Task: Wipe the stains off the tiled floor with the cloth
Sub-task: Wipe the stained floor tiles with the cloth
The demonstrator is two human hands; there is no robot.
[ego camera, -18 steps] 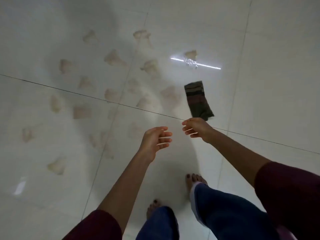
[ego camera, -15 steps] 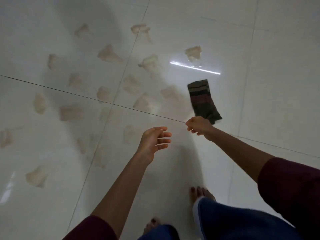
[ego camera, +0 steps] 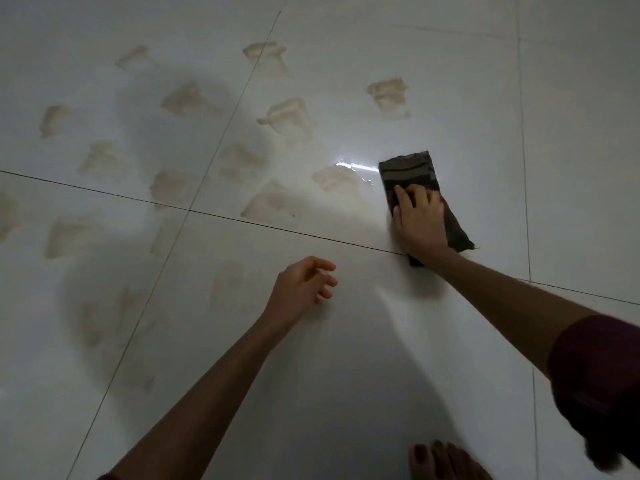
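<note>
Your right hand [ego camera: 420,221] lies flat on the cloth [ego camera: 412,171], palm down with the fingers spread over its middle, pressing it against the tiled floor [ego camera: 433,57] rather than pinching it. The cloth is a dark, striped, folded strip lying lengthwise away from you, its near end across the grout line [ego camera: 311,233] and its far end just right of a wet glint [ego camera: 353,167] on the tile. Your left hand [ego camera: 304,282] hovers over the floor nearer to you, fingers loosely curled and parted, holding nothing.

You appear to be at the very start of the wiping: the cloth is down and loaded, but none of the brown stains looks cleared. The nearest stain [ego camera: 332,178] sits just left of the cloth, beside the glint, and many more stains [ego camera: 287,114] spread across the tiles further left and ahead.

The next move, as I judge it, calls for a firm sweep to your left, carrying the cloth across that nearest stain while you keep the palm flat so the folded strip does not bunch or slip from under the fingers. The wet patch may smear the mark, so expect to pass over it more than once. Your bare foot [ego camera: 446,462] is at the lower edge, well clear of the work.
</note>
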